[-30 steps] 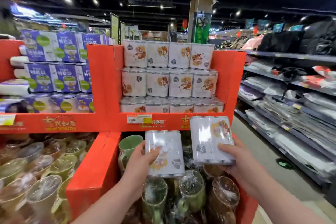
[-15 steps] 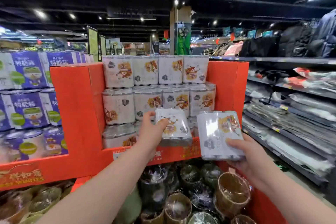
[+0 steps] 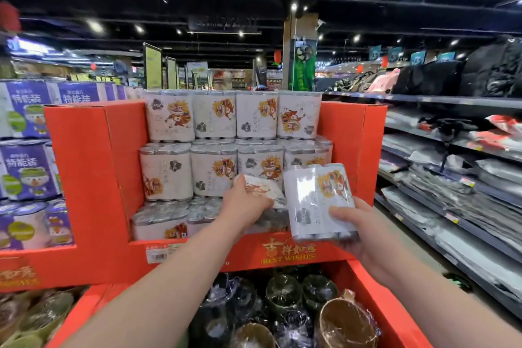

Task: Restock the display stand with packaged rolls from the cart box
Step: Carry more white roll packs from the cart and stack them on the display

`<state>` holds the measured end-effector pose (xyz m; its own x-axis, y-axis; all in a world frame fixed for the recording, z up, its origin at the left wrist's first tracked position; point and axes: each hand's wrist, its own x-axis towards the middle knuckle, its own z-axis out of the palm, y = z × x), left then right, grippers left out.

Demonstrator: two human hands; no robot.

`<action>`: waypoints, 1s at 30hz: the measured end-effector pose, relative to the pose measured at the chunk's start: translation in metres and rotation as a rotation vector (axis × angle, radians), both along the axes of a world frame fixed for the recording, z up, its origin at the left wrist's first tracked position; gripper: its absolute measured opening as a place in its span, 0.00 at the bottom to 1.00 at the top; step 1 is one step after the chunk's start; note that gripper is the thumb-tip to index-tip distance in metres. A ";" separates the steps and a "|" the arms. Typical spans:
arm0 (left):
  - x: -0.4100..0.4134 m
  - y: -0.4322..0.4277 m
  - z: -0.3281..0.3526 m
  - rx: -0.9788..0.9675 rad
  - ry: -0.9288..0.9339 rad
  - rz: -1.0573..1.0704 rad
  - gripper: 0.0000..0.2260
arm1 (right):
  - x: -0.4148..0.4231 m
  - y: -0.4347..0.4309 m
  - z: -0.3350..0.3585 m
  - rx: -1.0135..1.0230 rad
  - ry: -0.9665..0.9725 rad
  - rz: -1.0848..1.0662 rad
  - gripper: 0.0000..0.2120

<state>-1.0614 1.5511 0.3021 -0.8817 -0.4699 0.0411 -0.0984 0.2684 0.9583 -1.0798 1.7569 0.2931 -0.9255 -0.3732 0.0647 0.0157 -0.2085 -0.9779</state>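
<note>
An orange cardboard display stand (image 3: 93, 167) holds stacked white packs of rolls (image 3: 214, 114) printed with lion-dance pictures. My left hand (image 3: 244, 203) grips one such pack (image 3: 261, 188), tilted, over the lowest row inside the stand's right part. My right hand (image 3: 353, 223) holds a second pack (image 3: 317, 200) upright just in front of the stand's right side. The cart box is not in view.
Purple packs (image 3: 25, 169) fill the neighbouring orange stand at the left. Wrapped mugs (image 3: 346, 322) sit in the orange bin below. Grey shelves with folded packaged goods (image 3: 452, 195) run along the right, with an aisle floor between.
My left hand has carried its pack up and forward into the stand, onto the lowest row. My right hand has risen with its pack. The view has moved closer to the stand.
</note>
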 end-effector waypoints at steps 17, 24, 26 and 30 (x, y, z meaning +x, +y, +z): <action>0.056 -0.011 0.010 -0.071 0.308 0.099 0.18 | -0.012 -0.069 0.019 -0.034 0.032 0.192 0.21; 0.088 -0.046 0.010 0.073 0.234 0.088 0.15 | 0.006 -0.139 0.033 -0.024 0.082 0.315 0.18; 0.096 -0.059 0.012 0.088 0.222 0.116 0.13 | 0.010 -0.153 0.037 -0.005 0.190 0.330 0.19; 0.113 -0.081 0.022 0.562 0.313 0.100 0.18 | 0.017 -0.170 0.046 0.069 0.575 0.388 0.23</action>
<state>-0.9488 1.4705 0.3242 -0.8191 -0.5735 0.0129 0.2093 -0.2778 0.9376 -1.0629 1.5870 0.3395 -0.5506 -0.6909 0.4686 -0.4476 -0.2295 -0.8643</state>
